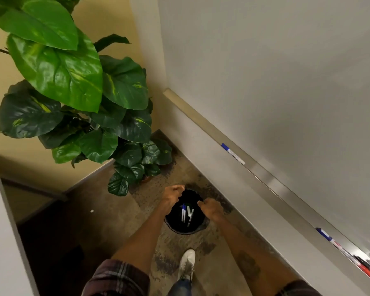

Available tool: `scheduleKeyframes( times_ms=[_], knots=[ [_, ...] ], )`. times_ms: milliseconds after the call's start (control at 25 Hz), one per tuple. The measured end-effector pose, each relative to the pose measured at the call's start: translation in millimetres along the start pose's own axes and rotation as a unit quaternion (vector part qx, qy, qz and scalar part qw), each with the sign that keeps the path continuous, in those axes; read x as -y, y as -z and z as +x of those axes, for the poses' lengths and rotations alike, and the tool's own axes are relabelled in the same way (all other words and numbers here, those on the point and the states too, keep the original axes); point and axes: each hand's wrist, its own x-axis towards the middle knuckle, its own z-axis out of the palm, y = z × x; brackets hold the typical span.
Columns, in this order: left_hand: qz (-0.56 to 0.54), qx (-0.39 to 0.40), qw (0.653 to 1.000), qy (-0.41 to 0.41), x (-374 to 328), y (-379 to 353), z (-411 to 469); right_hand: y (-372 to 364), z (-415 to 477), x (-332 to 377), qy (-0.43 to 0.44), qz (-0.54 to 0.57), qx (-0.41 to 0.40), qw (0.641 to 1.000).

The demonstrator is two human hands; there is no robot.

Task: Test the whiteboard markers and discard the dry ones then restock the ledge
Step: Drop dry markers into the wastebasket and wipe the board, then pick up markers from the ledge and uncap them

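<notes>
A round black bin (179, 227) stands on the floor below the whiteboard (276, 71). Several markers (186, 213) lie inside it, some with blue caps. My left hand (171, 196) hovers over the bin's left rim and my right hand (210, 208) over its right rim; both have loosely curled fingers and hold nothing that I can see. On the metal ledge (265, 174) lies one blue-capped marker (232, 153). Further right sits a cluster of blue, red, black and teal markers (359, 261).
A large leafy potted plant (77, 97) fills the corner to the left of the bin. A dark desk edge (41, 189) runs along the left. My white shoe (186, 267) stands on the mottled floor just behind the bin.
</notes>
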Motion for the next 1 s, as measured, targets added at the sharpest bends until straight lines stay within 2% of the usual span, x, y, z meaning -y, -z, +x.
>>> scheduleKeyframes(
  times_ms=[280,520,800,1000],
  knots=[
    [0.025,0.054,0.997,-0.045,-14,-66,-16,39,-34,-57,-0.012,0.063,-0.039,0.997],
    [0.080,0.121,0.986,-0.082,-20,-155,-44,82,-66,-127,0.000,0.152,-0.134,0.979],
    [0.136,0.191,0.964,-0.123,-21,-269,-93,132,-100,-232,-0.005,0.261,-0.262,0.929],
    [0.158,0.237,0.947,-0.148,-16,-338,-125,156,-121,-316,-0.075,0.299,-0.348,0.885]
  ],
)
